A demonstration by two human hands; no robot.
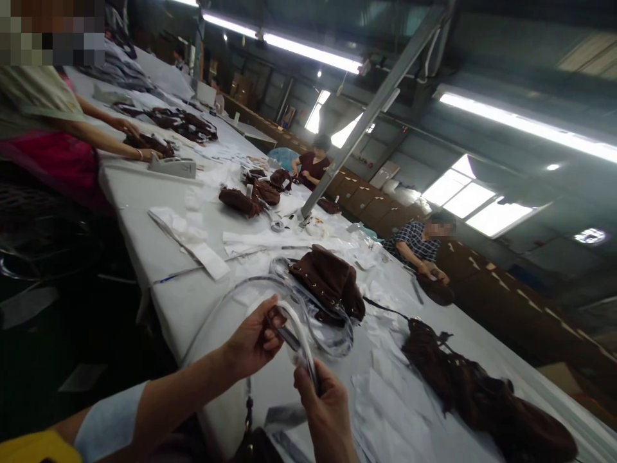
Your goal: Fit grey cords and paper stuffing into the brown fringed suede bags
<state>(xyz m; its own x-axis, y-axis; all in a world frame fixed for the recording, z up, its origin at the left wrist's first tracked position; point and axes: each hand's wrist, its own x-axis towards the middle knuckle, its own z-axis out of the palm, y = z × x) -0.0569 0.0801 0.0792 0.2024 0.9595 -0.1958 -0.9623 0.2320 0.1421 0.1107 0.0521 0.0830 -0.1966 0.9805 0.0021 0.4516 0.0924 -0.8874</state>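
My left hand (254, 339) is closed on a clear plastic strip (294, 325), pinching it near a dark piece between thumb and fingers. Just below it, my right hand (328, 411) grips the same strip lower down. The strip runs on in long loops (231, 290) over the white table (144, 186). A brown suede bag (330, 283) with small metal studs lies just beyond my hands, partly inside the plastic loops. A dark strap with a buckle (249, 411) hangs at the table's edge under my left forearm.
A pile of brown bags (482, 399) lies to the right. More brown pieces (250, 196) and white paper strips (190, 241) are further along the table. Other people work around it: one at the far left (53, 128), two on the far side (419, 247). A metal post (366, 119) slants upward.
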